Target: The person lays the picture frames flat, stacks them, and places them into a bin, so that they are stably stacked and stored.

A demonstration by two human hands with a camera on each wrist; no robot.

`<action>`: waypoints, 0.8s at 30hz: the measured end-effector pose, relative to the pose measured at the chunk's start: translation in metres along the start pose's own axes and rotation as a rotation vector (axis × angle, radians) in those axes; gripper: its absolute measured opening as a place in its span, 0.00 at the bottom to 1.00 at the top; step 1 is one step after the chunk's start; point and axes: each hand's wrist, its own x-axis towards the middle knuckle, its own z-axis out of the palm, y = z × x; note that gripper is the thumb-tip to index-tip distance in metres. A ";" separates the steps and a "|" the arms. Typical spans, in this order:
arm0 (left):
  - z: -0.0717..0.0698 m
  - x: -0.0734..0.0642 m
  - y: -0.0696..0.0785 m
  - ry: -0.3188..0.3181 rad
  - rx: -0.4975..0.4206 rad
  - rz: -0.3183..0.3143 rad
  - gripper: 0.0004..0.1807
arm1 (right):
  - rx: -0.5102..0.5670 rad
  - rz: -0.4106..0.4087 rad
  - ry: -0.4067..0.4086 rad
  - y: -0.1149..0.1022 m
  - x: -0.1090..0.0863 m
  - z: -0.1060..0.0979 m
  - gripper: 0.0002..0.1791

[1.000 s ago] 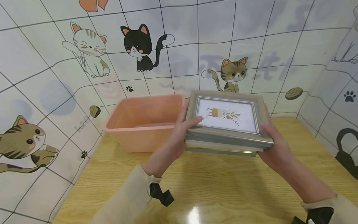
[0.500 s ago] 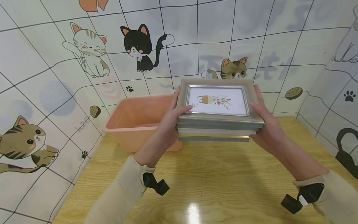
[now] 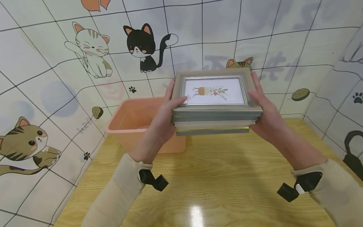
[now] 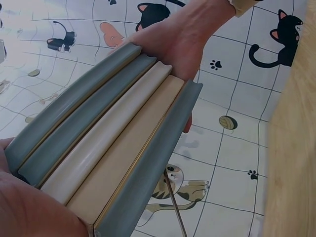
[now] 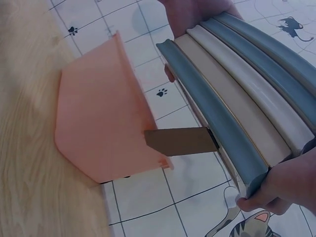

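Note:
A stack of several picture frames (image 3: 215, 107) is held up over the table between both hands. The top frame has a silvery moulding and a plant drawing, turned sideways. My left hand (image 3: 161, 119) grips the left end, its thumb on the front of the top frame. Around the right end curls my right hand (image 3: 267, 116), thumb also on top. From the side, the left wrist view shows blue-grey, white and beige frame edges (image 4: 108, 133). Beneath the lowest frame, a brown stand leg (image 5: 180, 141) sticks out in the right wrist view.
A pink plastic bin (image 3: 150, 142) stands on the wood-grain table (image 3: 215, 183) at the left back, partly behind my left hand and forearm. Cat-patterned wall covering (image 3: 187, 53) encloses the table at the back and sides.
Both hands have lifted the stack of picture frames higher and shifted it left. It now overlaps the bin's right side in the head view. The bin has stayed put.

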 end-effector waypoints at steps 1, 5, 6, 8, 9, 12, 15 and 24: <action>-0.001 0.000 0.002 -0.005 -0.008 0.004 0.43 | -0.003 -0.001 -0.003 -0.002 0.002 0.001 0.36; -0.006 0.000 0.006 -0.021 -0.047 0.007 0.41 | -0.033 0.021 -0.009 -0.010 0.008 0.008 0.35; -0.007 0.000 0.007 -0.023 -0.059 0.002 0.41 | -0.043 0.033 -0.007 -0.012 0.009 0.009 0.35; -0.008 0.000 0.007 -0.031 -0.079 0.000 0.41 | -0.060 0.057 0.002 -0.017 0.011 0.011 0.35; -0.008 0.000 0.006 -0.032 -0.089 0.000 0.41 | -0.065 0.069 0.005 -0.019 0.011 0.011 0.35; -0.006 -0.001 0.008 -0.032 -0.092 0.004 0.41 | -0.070 0.090 0.016 -0.024 0.011 0.012 0.35; -0.004 -0.001 0.011 -0.028 -0.084 0.012 0.41 | -0.069 0.100 0.018 -0.028 0.012 0.012 0.34; -0.003 -0.001 0.025 -0.016 -0.061 0.023 0.39 | -0.089 0.088 0.014 -0.036 0.020 0.018 0.35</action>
